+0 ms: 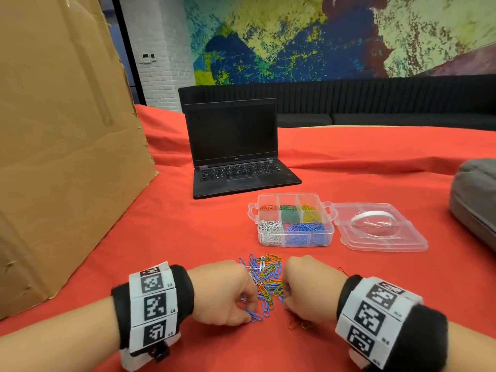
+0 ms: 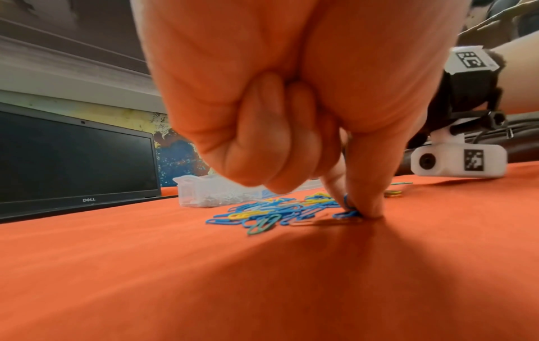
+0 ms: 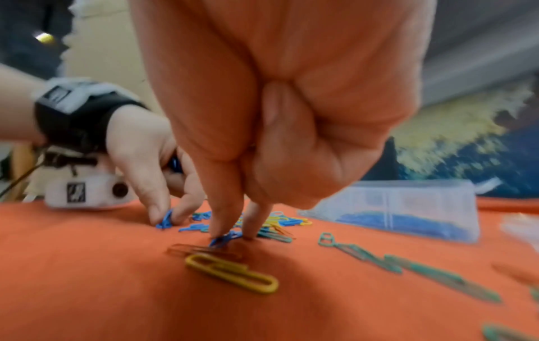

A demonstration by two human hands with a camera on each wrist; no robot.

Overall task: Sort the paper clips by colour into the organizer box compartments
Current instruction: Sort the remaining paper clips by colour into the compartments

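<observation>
A loose pile of mixed-colour paper clips (image 1: 265,277) lies on the red cloth between my hands. My left hand (image 1: 228,294) pinches blue clips (image 2: 348,211) between thumb and forefinger at the pile's near left edge. On the pile's right side my right hand (image 1: 303,288) pinches a blue clip (image 3: 226,238) against the cloth. The clear organizer box (image 1: 295,220) stands beyond the pile, its compartments holding orange, green, yellow, white and blue clips. A yellow clip (image 3: 230,272) and a brown one lie just in front of my right fingers.
The box's hinged clear lid (image 1: 375,226) lies open to its right. An open black laptop (image 1: 236,149) stands behind the box, a large cardboard sheet (image 1: 61,130) on the left, a grey bag (image 1: 475,200) at the right edge. Green clips (image 3: 379,256) lie scattered to my right.
</observation>
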